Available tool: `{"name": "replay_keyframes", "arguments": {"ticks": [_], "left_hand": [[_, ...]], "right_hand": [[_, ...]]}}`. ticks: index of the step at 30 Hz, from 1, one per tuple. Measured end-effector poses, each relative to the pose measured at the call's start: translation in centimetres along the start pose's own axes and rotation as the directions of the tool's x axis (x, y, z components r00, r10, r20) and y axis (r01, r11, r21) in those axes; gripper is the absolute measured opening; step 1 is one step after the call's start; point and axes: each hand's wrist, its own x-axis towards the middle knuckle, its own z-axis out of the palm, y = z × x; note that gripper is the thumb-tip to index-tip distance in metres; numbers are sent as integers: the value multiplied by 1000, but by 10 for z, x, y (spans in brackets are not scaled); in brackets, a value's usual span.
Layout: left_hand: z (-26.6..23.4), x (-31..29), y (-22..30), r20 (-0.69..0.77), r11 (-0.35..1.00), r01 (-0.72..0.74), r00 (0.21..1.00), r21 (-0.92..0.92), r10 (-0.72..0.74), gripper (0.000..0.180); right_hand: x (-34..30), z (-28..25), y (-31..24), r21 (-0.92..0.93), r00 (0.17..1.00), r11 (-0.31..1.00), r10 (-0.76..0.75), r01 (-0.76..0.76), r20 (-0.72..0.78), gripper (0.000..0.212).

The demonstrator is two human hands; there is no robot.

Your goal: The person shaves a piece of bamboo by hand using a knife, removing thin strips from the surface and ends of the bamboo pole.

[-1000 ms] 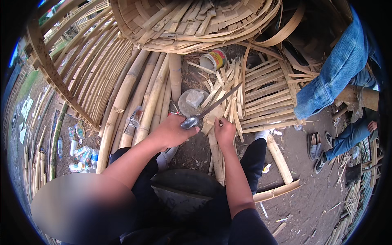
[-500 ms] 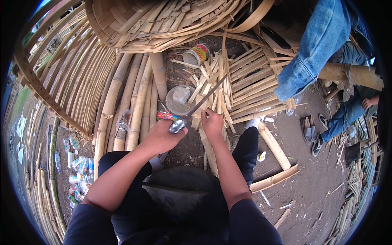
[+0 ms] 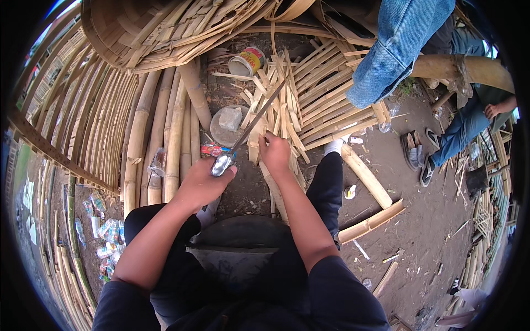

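Observation:
My left hand is closed round the silver handle of a long knife, whose dark blade slants up and to the right. Its tip lies over a heap of split bamboo strips. Just right of the blade, my right hand is closed with the fingertips pinched together. What they hold, if anything, I cannot make out. A pale piece of bamboo stands close to those fingertips. Left of the blade, a grey stone rests on a round grey slab, with a red packet near my left hand.
Thick bamboo poles lie at left beside a slatted bamboo frame. A woven basket hangs over the far side. A tin lies beyond the strips. At right are a denim garment, a person's legs and sandals.
The view has swung slightly, so most of the scene sits further left and higher. Both hands and the knife keep nearly the same pose.

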Motion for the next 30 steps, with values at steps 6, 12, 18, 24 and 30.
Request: {"name": "replay_keyframes", "arguments": {"ticks": [6,12,18,24,30], "left_hand": [[-4,0,10,124,980,174,979,-98,-162,31],[-8,-8,31,68,980,134,987,149,-146,27],[-7,-3,14,91,988,147,984,56,-151,30],[-12,2,16,101,989,141,984,34,-144,30],[-21,7,15,116,993,105,988,-50,-99,23]], "right_hand": [[0,-2,1,-13,1000,1000,13,-12,24,26],[0,-4,2,-15,1000,1000,-7,8,26,26],[0,-8,5,-24,988,1000,-13,17,156,20],[-31,2,72,-482,734,860,434,-166,523,41],[-128,44,117,-692,336,664,744,-282,577,53]]}}
